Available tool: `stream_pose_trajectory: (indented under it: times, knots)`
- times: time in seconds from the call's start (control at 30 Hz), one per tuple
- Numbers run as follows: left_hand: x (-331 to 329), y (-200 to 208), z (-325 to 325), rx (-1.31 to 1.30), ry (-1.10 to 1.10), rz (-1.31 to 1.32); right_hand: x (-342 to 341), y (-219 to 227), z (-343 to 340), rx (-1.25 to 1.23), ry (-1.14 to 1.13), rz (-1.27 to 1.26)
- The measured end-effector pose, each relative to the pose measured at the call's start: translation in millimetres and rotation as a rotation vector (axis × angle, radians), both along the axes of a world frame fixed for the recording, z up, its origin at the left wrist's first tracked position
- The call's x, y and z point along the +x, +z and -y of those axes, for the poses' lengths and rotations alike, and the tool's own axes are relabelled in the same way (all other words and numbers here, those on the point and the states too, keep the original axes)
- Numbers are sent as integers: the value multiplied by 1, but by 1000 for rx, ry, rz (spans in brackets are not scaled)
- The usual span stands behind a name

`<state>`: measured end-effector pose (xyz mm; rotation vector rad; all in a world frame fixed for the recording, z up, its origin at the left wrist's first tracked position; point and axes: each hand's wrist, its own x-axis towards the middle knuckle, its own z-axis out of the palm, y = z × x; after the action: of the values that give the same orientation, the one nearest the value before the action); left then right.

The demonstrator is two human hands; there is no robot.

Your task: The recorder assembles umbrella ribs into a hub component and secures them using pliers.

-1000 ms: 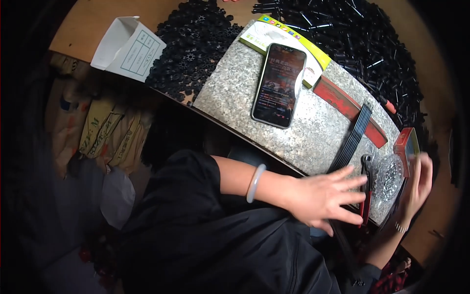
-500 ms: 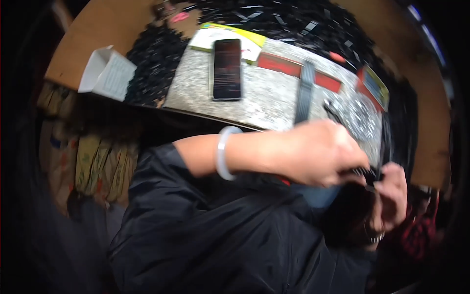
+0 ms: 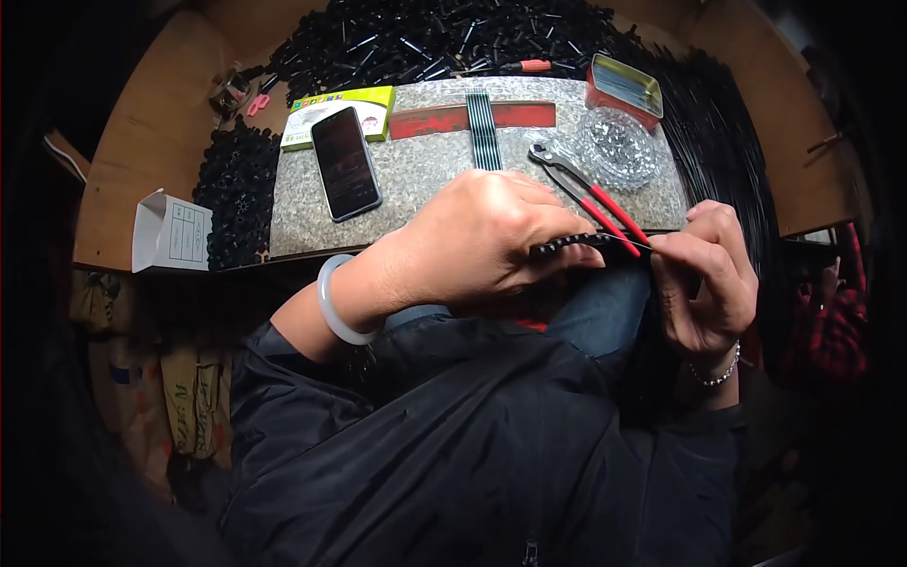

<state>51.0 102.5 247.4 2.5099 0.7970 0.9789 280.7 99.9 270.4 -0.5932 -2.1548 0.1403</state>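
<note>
My left hand (image 3: pixel 501 231) is closed round a black ridged strip (image 3: pixel 567 243), whose knobbly edge shows below the fingers. A thin dark wire (image 3: pixel 627 240) runs from the strip toward my right hand (image 3: pixel 707 274). Thumb and forefinger of the right hand pinch its far end. Just behind the wire, pliers (image 3: pixel 588 197) with red handles lie on the speckled stone slab (image 3: pixel 425 194), jaws pointing away and handles reaching past the near edge. Several thin dark rods (image 3: pixel 483 132) lie side by side across a worn red bar (image 3: pixel 430 121), beyond my left hand.
A phone (image 3: pixel 347 165) leans on a green-and-white box (image 3: pixel 310 111). A clear round dish (image 3: pixel 616 148) and a red tin (image 3: pixel 624 90) stand at the right. Black parts (image 3: pixel 416 38) heap behind; long black rods (image 3: pixel 723 132) lie rightward. An open white carton (image 3: pixel 170 231) sits at left.
My hands have moved left and drawn apart, the wire now showing between them. The view has shifted, and the pliers' red handles have come into sight.
</note>
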Motion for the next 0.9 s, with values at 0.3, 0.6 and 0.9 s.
stream_pose_trajectory:
  times: [0.3,0.6,0.9]
  knots:
    - [-1,-2,0,19,11,32,-1,1,-2,-5,41,-15]
    - [-2,-3,0,0,3,39,-3,-2,-6,-130,112,-44]
    - [-3,-1,-3,71,-24,-88,-14,-2,-12,173,123,57]
